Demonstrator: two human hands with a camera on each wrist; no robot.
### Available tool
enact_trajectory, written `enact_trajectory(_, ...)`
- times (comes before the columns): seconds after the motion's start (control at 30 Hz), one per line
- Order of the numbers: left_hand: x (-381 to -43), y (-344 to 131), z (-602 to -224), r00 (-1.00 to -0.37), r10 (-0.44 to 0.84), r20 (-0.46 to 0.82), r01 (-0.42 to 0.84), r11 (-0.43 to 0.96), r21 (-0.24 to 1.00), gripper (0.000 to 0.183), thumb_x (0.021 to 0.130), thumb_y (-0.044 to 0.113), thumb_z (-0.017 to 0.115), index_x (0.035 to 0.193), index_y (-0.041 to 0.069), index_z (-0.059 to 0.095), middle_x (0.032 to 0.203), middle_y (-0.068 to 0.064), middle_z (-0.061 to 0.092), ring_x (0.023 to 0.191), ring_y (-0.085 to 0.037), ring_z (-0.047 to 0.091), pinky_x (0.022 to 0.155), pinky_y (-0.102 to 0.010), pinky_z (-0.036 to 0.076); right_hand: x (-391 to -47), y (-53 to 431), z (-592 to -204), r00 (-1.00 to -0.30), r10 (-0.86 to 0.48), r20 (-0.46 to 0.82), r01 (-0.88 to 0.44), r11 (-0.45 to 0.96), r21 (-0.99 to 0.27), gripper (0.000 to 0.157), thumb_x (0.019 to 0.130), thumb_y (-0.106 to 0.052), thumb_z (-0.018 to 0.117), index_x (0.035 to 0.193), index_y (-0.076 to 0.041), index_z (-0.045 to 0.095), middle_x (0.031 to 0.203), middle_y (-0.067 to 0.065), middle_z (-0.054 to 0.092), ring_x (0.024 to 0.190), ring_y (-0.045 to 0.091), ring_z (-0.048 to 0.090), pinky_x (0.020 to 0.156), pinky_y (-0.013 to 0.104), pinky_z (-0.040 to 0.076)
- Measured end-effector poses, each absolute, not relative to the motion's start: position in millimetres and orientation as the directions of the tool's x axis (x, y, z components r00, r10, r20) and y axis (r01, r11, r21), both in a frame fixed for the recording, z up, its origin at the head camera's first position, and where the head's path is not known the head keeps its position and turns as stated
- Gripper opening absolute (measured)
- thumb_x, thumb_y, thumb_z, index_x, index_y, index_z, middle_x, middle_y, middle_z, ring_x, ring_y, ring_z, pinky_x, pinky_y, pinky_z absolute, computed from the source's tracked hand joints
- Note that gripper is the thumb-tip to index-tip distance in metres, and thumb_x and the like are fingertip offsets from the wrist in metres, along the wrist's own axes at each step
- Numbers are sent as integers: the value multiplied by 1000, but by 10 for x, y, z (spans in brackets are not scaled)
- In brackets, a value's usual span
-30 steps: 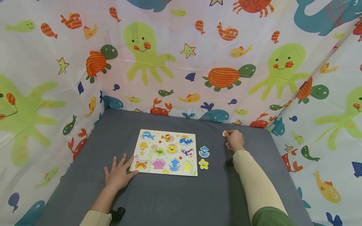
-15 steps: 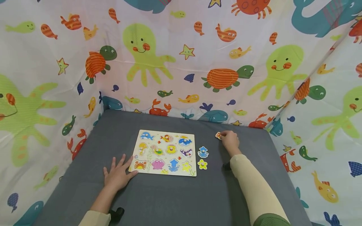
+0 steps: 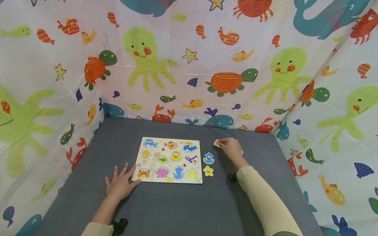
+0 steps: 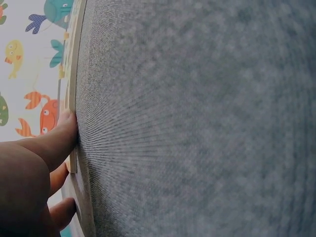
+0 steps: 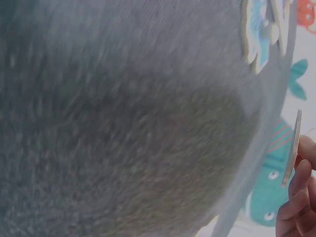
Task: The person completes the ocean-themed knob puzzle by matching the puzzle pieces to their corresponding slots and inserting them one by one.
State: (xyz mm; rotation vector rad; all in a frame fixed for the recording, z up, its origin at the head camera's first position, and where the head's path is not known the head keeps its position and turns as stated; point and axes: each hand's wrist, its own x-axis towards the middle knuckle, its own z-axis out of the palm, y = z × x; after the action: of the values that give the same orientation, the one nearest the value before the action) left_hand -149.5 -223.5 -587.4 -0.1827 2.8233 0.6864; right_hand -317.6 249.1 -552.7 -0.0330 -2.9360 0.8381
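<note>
Left hand [image 3: 119,185]: spread, touching board [image 3: 184,181].
Right hand [image 3: 231,149]: pinching piece [image 3: 217,143] right of board.
Piece: apparently mid-carry; next needs steadiness.

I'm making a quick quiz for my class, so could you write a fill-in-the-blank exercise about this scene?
1. The person's ____ hand pinches a small orange-and-white piece.
2. In the head view, the other hand touches the puzzle board near its lower ____ corner.
3. Beside the board lie a blue squid piece and a star piece colored ____.
4. The color of the tabletop is ____.

Missing words: right; left; yellow; gray.
</note>
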Motion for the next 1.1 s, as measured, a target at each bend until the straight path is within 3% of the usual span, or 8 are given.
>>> enact_trajectory(0.23,-1485,-2244,-5868,-956,-64,-286,-189,882,432,87,92,58,65,161,24,26,169,-18,11,152,-52,-11,108,-81,-13,-3077,2317,-5427,-992,-33,124,-96,836,-540,18,93,-24,74,106,-14,81,104,6,78,93,23,72,79,46,58)
enact_trajectory(0.57,-1497,-2222,-5876,-959,-59,-276,-178,884,432,91,89,64,64,161,24,26,168,-20,11,151,-53,-10,107,-81,-14,-2837,2075,-5336,-979,-120,163,-195,778,-597,12,91,-21,78,99,-14,82,96,3,78,85,18,70,72,38,58)
enact_trajectory(1.1,-1497,-2223,-5894,-965,-64,-253,-170,889,425,88,91,59,66,161,25,26,169,-18,12,152,-52,-7,109,-81,-11,-2484,1503,-5256,-942,-279,188,-336,744,-578,11,89,-24,79,98,-17,83,93,-3,75,78,9,66,62,27,54)
